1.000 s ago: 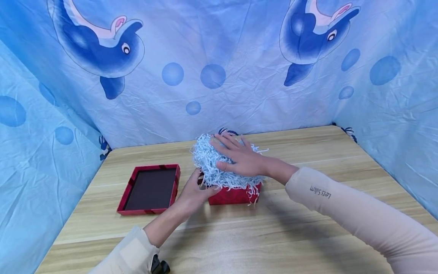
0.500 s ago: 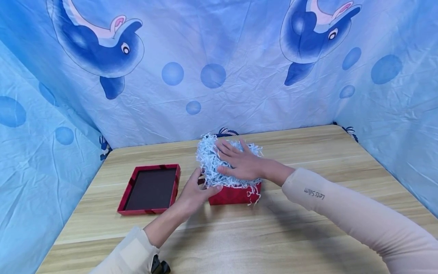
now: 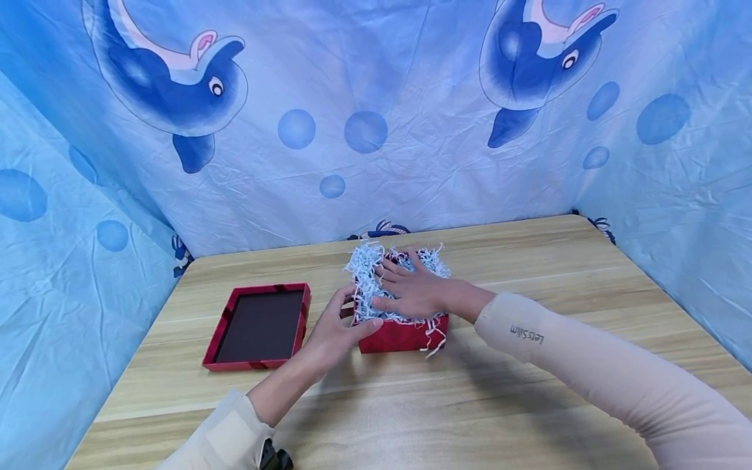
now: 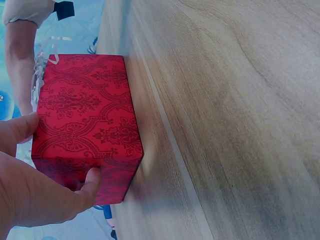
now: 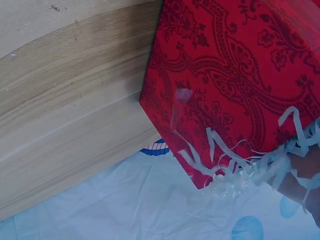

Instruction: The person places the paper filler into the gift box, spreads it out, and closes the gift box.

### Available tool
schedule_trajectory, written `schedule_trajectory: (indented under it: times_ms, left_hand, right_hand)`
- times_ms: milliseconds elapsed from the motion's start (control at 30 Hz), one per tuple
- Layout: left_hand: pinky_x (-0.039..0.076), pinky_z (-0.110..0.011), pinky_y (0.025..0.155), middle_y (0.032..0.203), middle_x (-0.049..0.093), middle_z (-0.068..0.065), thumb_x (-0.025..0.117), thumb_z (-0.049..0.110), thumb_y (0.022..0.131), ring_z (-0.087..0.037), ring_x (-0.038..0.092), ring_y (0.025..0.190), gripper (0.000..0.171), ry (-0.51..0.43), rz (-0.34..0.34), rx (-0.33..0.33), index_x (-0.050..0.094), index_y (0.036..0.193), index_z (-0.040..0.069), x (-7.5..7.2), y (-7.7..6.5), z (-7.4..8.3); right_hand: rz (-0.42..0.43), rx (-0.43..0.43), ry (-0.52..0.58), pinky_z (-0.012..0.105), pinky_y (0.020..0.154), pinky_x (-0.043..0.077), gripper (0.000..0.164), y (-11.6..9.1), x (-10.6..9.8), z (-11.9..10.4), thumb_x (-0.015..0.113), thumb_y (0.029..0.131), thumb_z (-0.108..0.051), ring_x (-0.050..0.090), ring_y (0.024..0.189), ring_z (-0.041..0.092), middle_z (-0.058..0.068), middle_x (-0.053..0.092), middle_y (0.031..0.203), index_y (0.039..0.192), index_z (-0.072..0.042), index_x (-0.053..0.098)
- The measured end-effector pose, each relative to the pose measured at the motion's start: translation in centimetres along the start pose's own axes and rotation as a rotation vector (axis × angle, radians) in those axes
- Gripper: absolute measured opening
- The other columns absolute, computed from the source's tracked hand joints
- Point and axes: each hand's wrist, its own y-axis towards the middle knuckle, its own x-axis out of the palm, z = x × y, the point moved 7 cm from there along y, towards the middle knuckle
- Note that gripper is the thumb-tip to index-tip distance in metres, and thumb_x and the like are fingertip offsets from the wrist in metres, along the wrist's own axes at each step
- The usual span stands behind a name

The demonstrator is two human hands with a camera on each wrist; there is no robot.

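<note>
A red patterned gift box [image 3: 402,337] stands on the table, filled with light blue shredded paper [image 3: 365,266]. Some strands hang over its front and right rim. My left hand [image 3: 333,334] holds the box at its near left corner, thumb at the front and fingers along the left side. In the left wrist view, thumb and finger touch two faces of the box [image 4: 85,107]. My right hand [image 3: 411,292] presses into the shredded paper with fingers spread, palm down. The right wrist view shows the box wall [image 5: 215,75] and strands [image 5: 235,170]; that hand is mostly out of frame.
A box lid [image 3: 258,326] with a red rim and dark inside lies upturned to the left of the box. The wooden table [image 3: 529,261] meets blue dolphin-print cloth [image 3: 429,170] at its back and sides.
My right hand has pushed the shredded paper lower into the box, so the heap is flatter and more of the rim shows. The left hand has stayed at the corner.
</note>
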Motion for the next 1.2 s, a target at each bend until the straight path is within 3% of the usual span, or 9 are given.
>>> schedule_trajectory:
  times_ms: [200,567,833,1000,1200]
  left_hand:
    - [0.046,-0.047,0.098,0.147,0.037,-0.011,0.075,0.035,0.084,-0.036,0.040,0.131,0.082,0.002,-0.005,-0.004,0.028,0.149,0.020,0.0,0.0,0.0]
    - [0.047,-0.046,0.098,0.146,0.037,-0.006,0.076,0.033,0.083,-0.033,0.040,0.132,0.081,0.003,0.004,-0.024,0.028,0.148,0.023,-0.1,0.2,-0.1]
    - [0.048,-0.046,0.097,0.147,0.037,-0.006,0.075,0.033,0.083,-0.032,0.040,0.130,0.082,0.012,0.008,-0.018,0.027,0.149,0.023,-0.3,0.2,-0.1]
    - [0.048,-0.046,0.097,0.147,0.036,-0.006,0.075,0.030,0.084,-0.034,0.041,0.131,0.078,0.000,0.009,-0.010,0.030,0.147,0.024,-0.2,0.2,-0.1]
    - [0.048,-0.047,0.096,0.147,0.036,-0.007,0.075,0.028,0.085,-0.035,0.042,0.130,0.071,0.000,0.006,0.000,0.035,0.144,0.025,0.0,0.1,-0.1]
  right_hand:
    - [0.021,0.004,0.024,0.058,0.109,-0.020,0.074,-0.2,-0.5,0.1,0.017,0.098,-0.063,-0.008,0.147,0.020,0.002,0.002,0.161,0.153,-0.014,0.016]
    - [0.146,-0.054,0.041,0.061,0.108,-0.019,0.074,-2.4,-2.7,0.3,0.030,0.099,-0.058,-0.010,0.147,0.020,0.003,-0.003,0.162,0.155,-0.017,0.007]
    - [0.127,-0.072,-0.047,0.062,0.108,-0.017,0.077,-3.0,-2.0,0.6,0.036,0.097,-0.059,-0.010,0.147,0.024,0.004,-0.004,0.162,0.156,-0.020,0.005]
    - [0.135,-0.050,-0.077,0.064,0.109,-0.013,0.074,-2.3,-1.3,1.2,0.036,0.098,-0.056,-0.009,0.147,0.024,0.005,-0.003,0.162,0.156,-0.020,0.007]
    - [0.094,-0.021,-0.189,0.062,0.109,-0.015,0.074,-1.1,0.0,1.6,0.034,0.097,-0.060,-0.011,0.147,0.023,0.003,-0.004,0.162,0.155,-0.023,0.006]
